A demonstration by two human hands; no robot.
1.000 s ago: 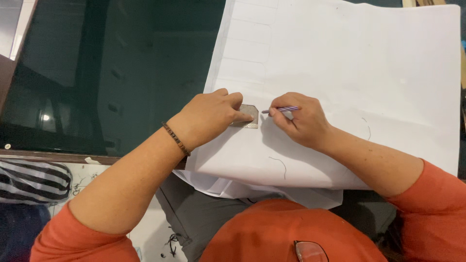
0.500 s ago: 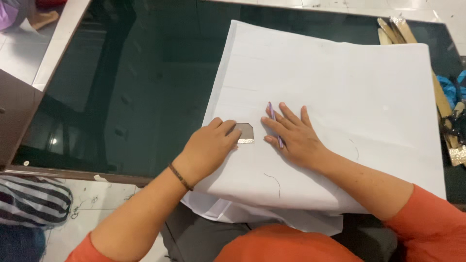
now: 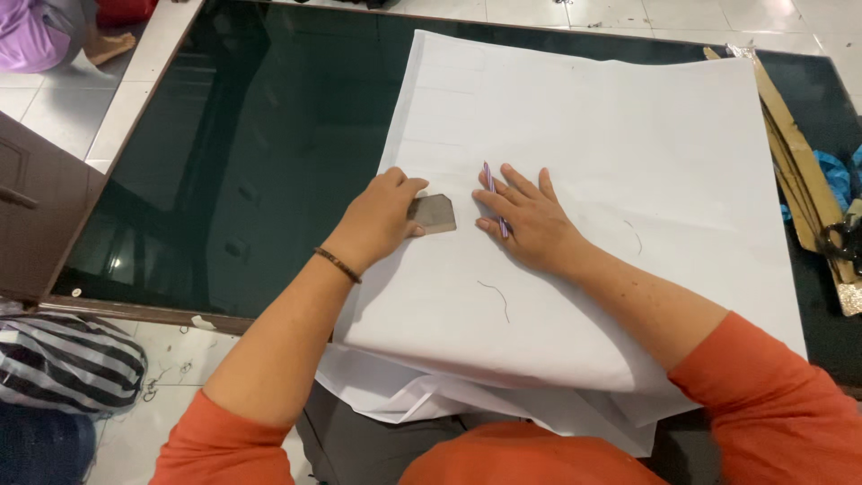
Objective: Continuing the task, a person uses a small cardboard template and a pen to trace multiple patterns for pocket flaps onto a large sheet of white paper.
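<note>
On white sheet [image 3: 628,135]: left hand [image 3: 382,220] pins flat grey chip [image 3: 434,214]; right hand [image 3: 530,220] flattens striped pen [image 3: 495,198].

Open white paper [image 3: 628,135] beyond both hands; cardboard strips [image 3: 799,153] rightward.

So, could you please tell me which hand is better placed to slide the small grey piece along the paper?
Left, probably. The left hand has its fingers on the small grey piece, while the right hand lies flat on the white paper beside it, with a pen between its fingers.
</note>
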